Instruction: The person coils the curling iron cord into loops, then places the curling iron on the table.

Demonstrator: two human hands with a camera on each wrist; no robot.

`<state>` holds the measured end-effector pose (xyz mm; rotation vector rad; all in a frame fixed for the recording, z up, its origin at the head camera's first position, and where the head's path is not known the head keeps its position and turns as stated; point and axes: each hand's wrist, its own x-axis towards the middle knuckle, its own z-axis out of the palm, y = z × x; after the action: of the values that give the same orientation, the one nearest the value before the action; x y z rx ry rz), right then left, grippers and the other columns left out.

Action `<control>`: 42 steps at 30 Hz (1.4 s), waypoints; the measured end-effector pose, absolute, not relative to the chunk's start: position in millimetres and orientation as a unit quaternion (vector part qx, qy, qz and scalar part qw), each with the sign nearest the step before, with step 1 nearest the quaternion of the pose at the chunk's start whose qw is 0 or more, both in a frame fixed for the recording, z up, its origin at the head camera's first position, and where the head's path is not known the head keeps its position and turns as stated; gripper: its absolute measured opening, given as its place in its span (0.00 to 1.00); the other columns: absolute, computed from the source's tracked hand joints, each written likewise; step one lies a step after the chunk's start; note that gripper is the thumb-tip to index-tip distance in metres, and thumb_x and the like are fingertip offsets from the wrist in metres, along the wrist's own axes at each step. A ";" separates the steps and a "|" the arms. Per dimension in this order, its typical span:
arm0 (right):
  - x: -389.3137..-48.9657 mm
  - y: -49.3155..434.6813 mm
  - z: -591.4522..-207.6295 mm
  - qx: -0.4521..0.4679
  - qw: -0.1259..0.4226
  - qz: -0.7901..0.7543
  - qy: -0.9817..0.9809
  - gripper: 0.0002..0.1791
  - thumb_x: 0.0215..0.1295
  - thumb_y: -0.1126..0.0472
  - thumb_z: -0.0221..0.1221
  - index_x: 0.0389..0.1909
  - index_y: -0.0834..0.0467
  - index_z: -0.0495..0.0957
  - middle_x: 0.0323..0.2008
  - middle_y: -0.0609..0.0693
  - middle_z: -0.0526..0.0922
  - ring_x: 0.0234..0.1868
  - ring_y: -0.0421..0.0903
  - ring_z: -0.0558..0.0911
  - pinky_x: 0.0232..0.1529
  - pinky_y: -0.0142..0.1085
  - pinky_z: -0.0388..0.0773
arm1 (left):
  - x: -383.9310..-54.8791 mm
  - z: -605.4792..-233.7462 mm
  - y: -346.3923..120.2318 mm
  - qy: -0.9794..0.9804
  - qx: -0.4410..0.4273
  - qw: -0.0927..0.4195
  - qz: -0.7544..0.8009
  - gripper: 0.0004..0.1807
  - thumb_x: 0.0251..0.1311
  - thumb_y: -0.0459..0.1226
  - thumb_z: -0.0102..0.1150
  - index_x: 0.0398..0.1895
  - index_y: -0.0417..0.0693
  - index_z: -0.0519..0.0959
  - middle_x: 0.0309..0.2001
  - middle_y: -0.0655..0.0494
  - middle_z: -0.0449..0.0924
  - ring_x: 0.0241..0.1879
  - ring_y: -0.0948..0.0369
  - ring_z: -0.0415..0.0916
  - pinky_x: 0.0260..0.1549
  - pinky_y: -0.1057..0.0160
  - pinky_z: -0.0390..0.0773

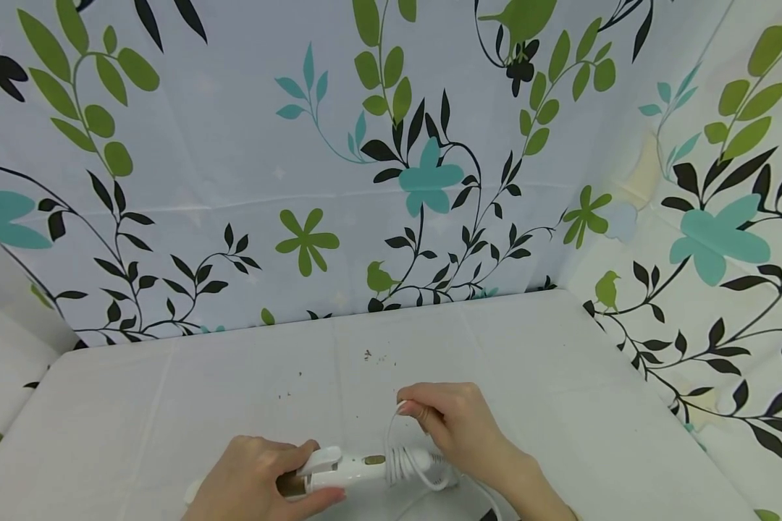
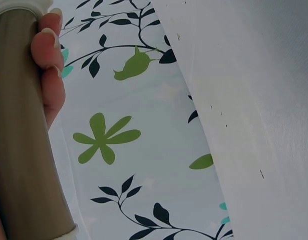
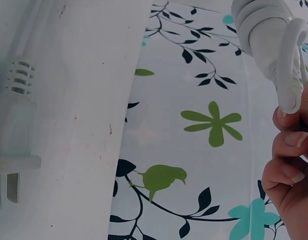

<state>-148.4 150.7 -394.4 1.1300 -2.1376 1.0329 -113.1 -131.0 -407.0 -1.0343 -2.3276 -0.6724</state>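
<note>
A white curling iron with a bronze-brown barrel lies across the near side of the table, in front of the person. My left hand grips it around the barrel, by the white clamp lever. Several turns of white cord are wound around its handle. Above those coils, my right hand pinches a length of the cord between thumb and fingers. In the right wrist view, the cord's two-pronged plug shows at the left. The left palm hides part of the barrel.
The white tabletop carries small dark specks toward its middle. Behind and at both sides hangs a leaf-and-flower patterned cloth. Loose cord trails near the right forearm.
</note>
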 end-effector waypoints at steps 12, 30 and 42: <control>-149.1 153.6 -394.9 0.394 0.245 0.372 -0.804 0.04 0.68 0.62 0.62 0.33 0.51 0.81 0.15 0.39 0.65 0.19 0.24 0.59 0.22 0.16 0.61 | -114.1 -409.2 -131.2 -0.838 -0.392 0.247 -0.290 0.21 0.55 0.63 0.67 0.22 0.60 0.79 0.12 0.77 0.56 0.18 0.87 0.44 0.14 0.85 0.48; -150.3 159.4 -396.6 0.345 0.093 0.413 -0.838 0.10 0.71 0.57 0.58 0.27 0.47 0.77 0.13 0.36 0.65 0.17 0.24 0.61 0.22 0.21 0.64 | -111.4 -405.2 -127.1 -0.803 -0.406 0.253 -0.356 0.16 0.49 0.52 0.76 0.24 0.61 0.77 0.12 0.73 0.62 0.18 0.86 0.51 0.15 0.87 0.54; -151.1 158.6 -398.7 0.328 0.089 0.438 -0.832 0.08 0.71 0.58 0.59 0.30 0.48 0.83 0.14 0.36 0.61 0.19 0.25 0.59 0.21 0.22 0.62 | -110.7 -402.4 -125.9 -0.791 -0.400 0.272 -0.374 0.15 0.50 0.53 0.76 0.29 0.55 0.82 0.15 0.73 0.70 0.17 0.85 0.55 0.17 0.87 0.57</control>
<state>-151.1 158.6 -398.7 0.9755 -2.4764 1.3027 -110.7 -125.9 -402.4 -1.0770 -2.1298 -1.0059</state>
